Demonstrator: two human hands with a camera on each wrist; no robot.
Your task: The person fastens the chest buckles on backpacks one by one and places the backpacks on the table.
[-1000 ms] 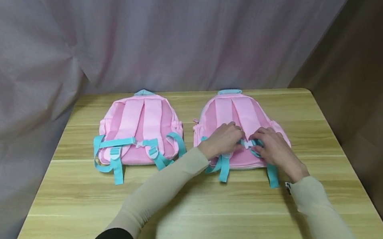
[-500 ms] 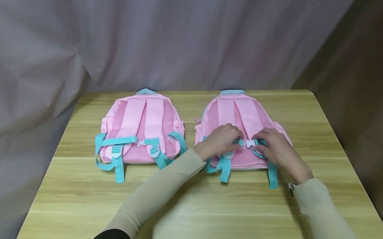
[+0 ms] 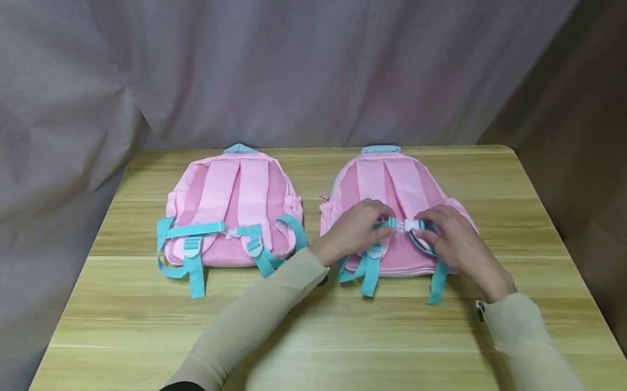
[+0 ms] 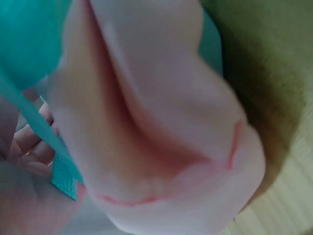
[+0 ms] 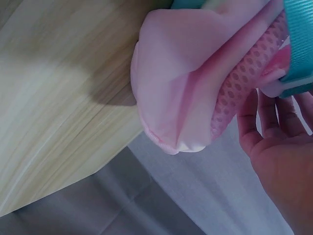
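Note:
In the head view, a pink backpack [image 3: 394,259] with teal straps lies back side up at the right. Across its lower back, a white buckle [image 3: 409,225] sits between my two hands on a teal strap. My left hand [image 3: 353,227] pinches the teal strap left of the buckle. On the other side, my right hand [image 3: 455,240] grips the teal strap right beside the buckle. Pink fabric fills most of the left wrist view, with left fingers [image 4: 32,147] partly hidden behind a strap. The right wrist view shows my fingers [image 5: 268,115] curling under teal webbing [image 5: 299,44].
A second pink backpack [image 3: 216,189] with teal straps and a pale buckle lies to the left on the wooden table [image 3: 385,377]. A grey curtain [image 3: 284,53] hangs behind the table's far edge, and a brown one [image 3: 621,163] at the right.
Both hands have lifted the buckle slightly up and away from the lower backpack. The loose strap end under my right hand has shifted left. The left backpack stays put.

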